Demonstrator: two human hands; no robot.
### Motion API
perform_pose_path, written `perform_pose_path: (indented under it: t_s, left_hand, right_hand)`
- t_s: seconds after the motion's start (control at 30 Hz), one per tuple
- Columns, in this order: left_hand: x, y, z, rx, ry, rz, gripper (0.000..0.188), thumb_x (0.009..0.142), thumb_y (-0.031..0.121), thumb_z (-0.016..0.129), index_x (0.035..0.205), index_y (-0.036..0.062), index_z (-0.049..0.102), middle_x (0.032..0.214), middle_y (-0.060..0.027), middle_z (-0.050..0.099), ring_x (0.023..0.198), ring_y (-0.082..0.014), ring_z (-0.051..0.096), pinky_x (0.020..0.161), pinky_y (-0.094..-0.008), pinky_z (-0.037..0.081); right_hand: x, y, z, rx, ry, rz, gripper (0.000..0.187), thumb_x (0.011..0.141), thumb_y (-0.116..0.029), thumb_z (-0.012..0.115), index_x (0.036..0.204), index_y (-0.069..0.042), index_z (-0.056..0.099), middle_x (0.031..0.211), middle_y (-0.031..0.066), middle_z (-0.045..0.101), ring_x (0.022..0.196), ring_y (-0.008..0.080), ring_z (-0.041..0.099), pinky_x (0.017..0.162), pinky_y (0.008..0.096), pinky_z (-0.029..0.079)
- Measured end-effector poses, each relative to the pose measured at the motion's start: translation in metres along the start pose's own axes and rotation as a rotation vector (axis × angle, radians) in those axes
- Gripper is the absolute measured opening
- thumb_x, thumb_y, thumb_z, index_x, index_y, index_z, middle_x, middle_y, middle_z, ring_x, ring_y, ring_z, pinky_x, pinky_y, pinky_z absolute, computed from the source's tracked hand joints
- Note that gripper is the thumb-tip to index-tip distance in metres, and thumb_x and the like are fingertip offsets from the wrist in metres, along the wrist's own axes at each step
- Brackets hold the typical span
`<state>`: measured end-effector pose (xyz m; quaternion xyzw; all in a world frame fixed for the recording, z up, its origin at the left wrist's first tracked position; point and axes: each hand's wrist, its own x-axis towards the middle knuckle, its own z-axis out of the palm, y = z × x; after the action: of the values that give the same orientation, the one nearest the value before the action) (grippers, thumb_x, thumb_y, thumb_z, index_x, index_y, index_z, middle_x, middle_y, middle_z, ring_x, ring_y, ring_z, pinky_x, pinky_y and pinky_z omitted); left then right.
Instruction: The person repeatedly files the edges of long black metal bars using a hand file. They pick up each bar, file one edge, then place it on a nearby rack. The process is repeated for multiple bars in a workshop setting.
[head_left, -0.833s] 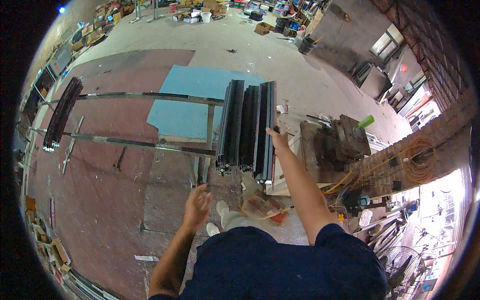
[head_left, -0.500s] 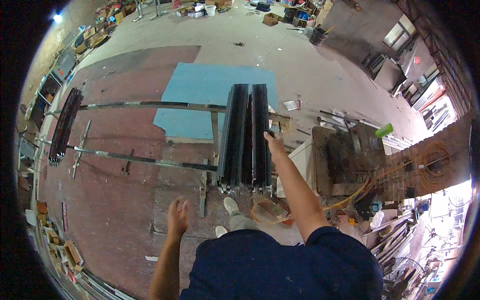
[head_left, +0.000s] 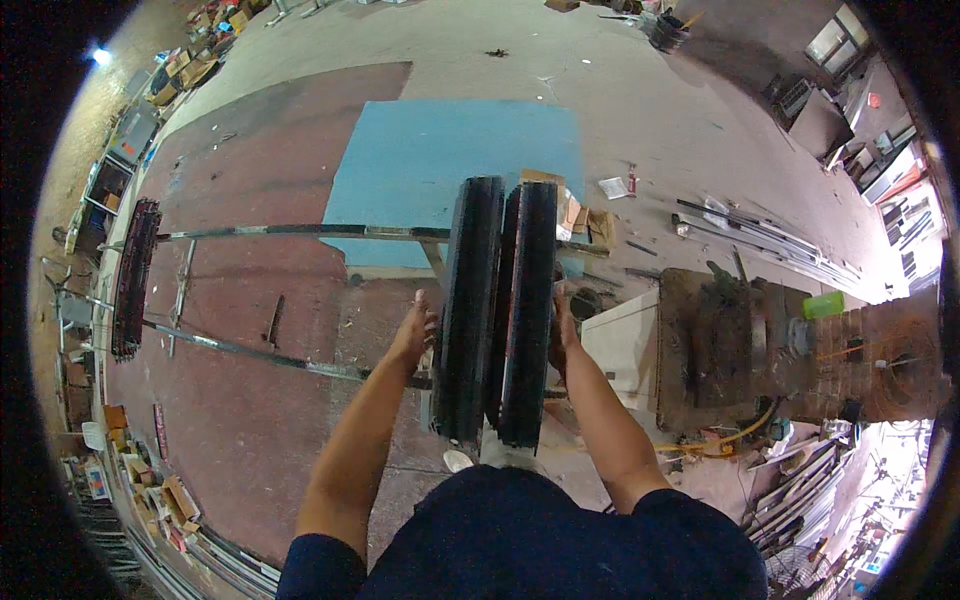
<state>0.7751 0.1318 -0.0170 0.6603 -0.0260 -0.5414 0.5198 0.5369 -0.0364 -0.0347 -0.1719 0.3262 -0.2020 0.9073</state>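
Two bundles of long black channel-like profiles lie side by side in front of me, a left bundle (head_left: 468, 310) and a right bundle (head_left: 530, 310), with a narrow gap between them. They rest across two long rails (head_left: 300, 231). My left hand (head_left: 415, 330) is beside the left bundle, open, thumb up and fingers pointing toward its side. My right hand (head_left: 563, 330) is upright along the outer side of the right bundle, looking flat and open; some of its fingers are hidden, and contact is hard to judge.
Another dark bundle (head_left: 136, 280) lies across the far left rail ends. A blue sheet (head_left: 450, 150) covers floor beyond the rails. To the right stand a dark-topped table (head_left: 700, 350) with a green object (head_left: 824, 305), and loose metal bars (head_left: 770, 245) on the floor.
My left hand has come up and right to the left bundle's side. My right hand has shifted down along the right bundle's outer side. The view has moved, and the bundles' near ends appear closer.
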Motion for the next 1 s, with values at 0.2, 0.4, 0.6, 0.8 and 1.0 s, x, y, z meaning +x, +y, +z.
perform_pose_path:
  t_s: [0.2, 0.4, 0.6, 0.8, 1.0]
  left_hand:
    - [0.034, 0.014, 0.050, -0.297, -0.434, -0.068, 0.088, 0.085, 0.079, 0.039, 0.140, 0.0105, 0.050, 0.137, -0.0129, 0.053, 0.120, -0.0301, 0.055, 0.101, -0.0434, 0.043]
    - [0.008, 0.026, 0.035, -0.321, -0.454, 0.028, 0.087, 0.085, 0.077, 0.041, 0.137, 0.0082, 0.052, 0.134, -0.0151, 0.056, 0.117, -0.0294, 0.056, 0.101, -0.0429, 0.042]
    - [-0.049, 0.048, -0.013, -0.415, -0.478, 0.176, 0.078, 0.091, 0.068, 0.042, 0.139, 0.0070, 0.048, 0.135, -0.0157, 0.054, 0.120, -0.0304, 0.054, 0.104, -0.0434, 0.040]
    - [-0.152, 0.042, -0.098, -0.556, -0.346, 0.326, 0.067, 0.095, 0.060, 0.045, 0.132, 0.0060, 0.056, 0.124, -0.0130, 0.062, 0.106, -0.0265, 0.062, 0.094, -0.0412, 0.048]
    - [-0.245, 0.020, -0.262, -0.610, -0.171, 0.469, 0.073, 0.092, 0.066, 0.045, 0.130, 0.0048, 0.057, 0.123, -0.0144, 0.062, 0.108, -0.0270, 0.061, 0.096, -0.0388, 0.046]
  right_hand:
    - [0.015, 0.000, 0.018, 0.036, -0.031, -0.098, 0.070, 0.093, -0.068, 0.039, 0.126, -0.010, 0.059, 0.108, 0.0081, 0.067, 0.091, 0.0265, 0.064, 0.081, 0.0409, 0.054]
    - [-0.001, 0.000, 0.076, -0.168, 0.312, -0.079, 0.067, 0.095, -0.064, 0.040, 0.131, -0.009, 0.056, 0.115, 0.0107, 0.063, 0.099, 0.0294, 0.059, 0.090, 0.0405, 0.048]
    - [-0.035, 0.035, 0.142, -0.302, 0.151, -0.169, 0.066, 0.095, -0.062, 0.041, 0.132, -0.009, 0.055, 0.117, 0.0114, 0.061, 0.100, 0.0298, 0.057, 0.092, 0.0412, 0.046]
    - [-0.081, 0.078, 0.215, -0.369, -0.203, -0.123, 0.067, 0.094, -0.062, 0.042, 0.133, -0.009, 0.053, 0.120, 0.0112, 0.059, 0.102, 0.0300, 0.056, 0.093, 0.0419, 0.046]
    - [-0.112, 0.208, 0.334, -0.424, -0.524, -0.025, 0.069, 0.093, -0.063, 0.043, 0.135, -0.009, 0.051, 0.122, 0.0110, 0.058, 0.105, 0.0302, 0.055, 0.095, 0.0426, 0.045]
